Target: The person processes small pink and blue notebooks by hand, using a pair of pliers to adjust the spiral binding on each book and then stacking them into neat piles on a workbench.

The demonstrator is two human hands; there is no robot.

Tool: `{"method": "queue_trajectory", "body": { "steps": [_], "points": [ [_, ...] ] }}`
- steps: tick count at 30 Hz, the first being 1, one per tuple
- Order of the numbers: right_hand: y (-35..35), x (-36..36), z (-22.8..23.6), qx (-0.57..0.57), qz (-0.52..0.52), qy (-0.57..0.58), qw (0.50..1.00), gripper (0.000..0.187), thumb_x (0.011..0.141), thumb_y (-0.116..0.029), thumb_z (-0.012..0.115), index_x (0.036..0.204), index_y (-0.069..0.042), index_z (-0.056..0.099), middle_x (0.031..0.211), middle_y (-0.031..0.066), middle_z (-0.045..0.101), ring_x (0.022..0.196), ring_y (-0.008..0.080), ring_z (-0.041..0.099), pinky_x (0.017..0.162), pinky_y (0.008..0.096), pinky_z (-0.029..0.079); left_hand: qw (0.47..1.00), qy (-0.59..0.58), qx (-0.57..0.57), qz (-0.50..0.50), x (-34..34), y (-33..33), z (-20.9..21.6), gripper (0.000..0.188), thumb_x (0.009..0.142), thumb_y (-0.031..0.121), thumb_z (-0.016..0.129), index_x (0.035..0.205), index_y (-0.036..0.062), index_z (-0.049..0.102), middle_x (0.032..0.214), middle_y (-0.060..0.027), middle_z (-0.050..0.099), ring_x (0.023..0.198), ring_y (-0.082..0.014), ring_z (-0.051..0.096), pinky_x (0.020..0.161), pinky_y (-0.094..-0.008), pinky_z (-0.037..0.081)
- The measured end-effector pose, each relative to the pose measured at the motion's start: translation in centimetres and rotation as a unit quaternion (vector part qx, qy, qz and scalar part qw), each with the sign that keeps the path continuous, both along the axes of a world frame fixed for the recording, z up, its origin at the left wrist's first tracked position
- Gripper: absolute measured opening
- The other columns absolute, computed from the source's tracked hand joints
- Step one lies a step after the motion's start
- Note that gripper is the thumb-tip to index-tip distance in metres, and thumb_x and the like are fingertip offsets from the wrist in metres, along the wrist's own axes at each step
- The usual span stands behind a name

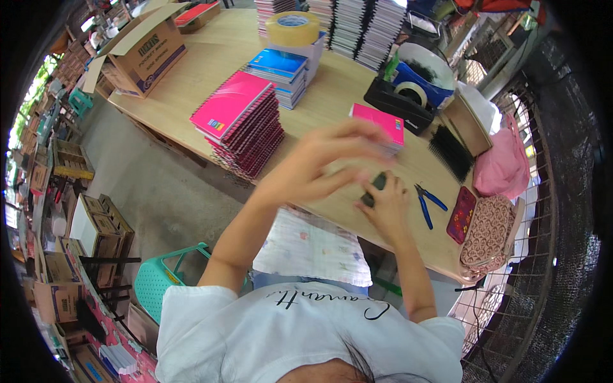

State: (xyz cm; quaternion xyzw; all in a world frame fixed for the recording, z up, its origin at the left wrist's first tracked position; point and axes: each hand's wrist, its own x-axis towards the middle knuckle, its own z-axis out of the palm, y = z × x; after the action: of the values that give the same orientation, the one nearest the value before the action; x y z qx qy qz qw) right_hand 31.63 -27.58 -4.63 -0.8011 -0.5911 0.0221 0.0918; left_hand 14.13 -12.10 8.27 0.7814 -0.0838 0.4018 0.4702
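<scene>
My left hand (319,159) is raised over the table's near edge, its blurred fingers stretched out and apart from the thumb, nothing visible in them. Just behind its fingertips lies a small pile of pink notebooks (387,127). My right hand (391,207) is closed round a small dark green object (377,186) whose kind I cannot make out. Blue-handled pliers (426,205) lie on the table to the right of that hand. Left of my left hand stands a tall stack of pink spiral notebooks (239,121).
Farther back are blue notebooks (281,67), a roll of tape (292,29), and a black tape dispenser (399,105). Black combs of binding wire (450,153), a pink bag (504,163) and a patterned pouch (488,233) line the right. An open carton (143,57) stands far left.
</scene>
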Motion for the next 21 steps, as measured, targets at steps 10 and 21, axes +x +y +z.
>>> {"method": "queue_trajectory", "body": {
  "steps": [10, 21],
  "points": [
    [-1.3, 19.3, 0.2, 0.141, -0.188, -0.002, 0.972, 0.023, 0.083, -0.019, 0.067, 0.100, -0.005, 0.060, 0.105, 0.0127, 0.058, 0.101, 0.0353, 0.055, 0.081, 0.0490, 0.048, 0.787, 0.380, 0.419, -0.245, 25.6, 9.5, -5.7, 0.036, 0.071, 0.004, 0.073, 0.105, 0.0122, 0.070, 0.104, -0.0057, 0.067, 0.103, -0.0258, 0.061, 0.088, -0.0386, 0.047],
    [-0.6, 22.0, -2.1, 0.169, -0.104, -0.273, 0.941, 0.024, 0.083, -0.017, 0.065, 0.104, -0.008, 0.060, 0.109, 0.0059, 0.059, 0.107, 0.0251, 0.055, 0.098, 0.0541, 0.037, 0.888, 0.258, 0.380, -0.018, 20.0, 9.2, 0.2, 0.021, 0.077, 0.002, 0.064, 0.095, 0.0105, 0.058, 0.089, -0.0066, 0.066, 0.090, -0.0297, 0.063, 0.085, -0.0425, 0.046]
  ]
}}
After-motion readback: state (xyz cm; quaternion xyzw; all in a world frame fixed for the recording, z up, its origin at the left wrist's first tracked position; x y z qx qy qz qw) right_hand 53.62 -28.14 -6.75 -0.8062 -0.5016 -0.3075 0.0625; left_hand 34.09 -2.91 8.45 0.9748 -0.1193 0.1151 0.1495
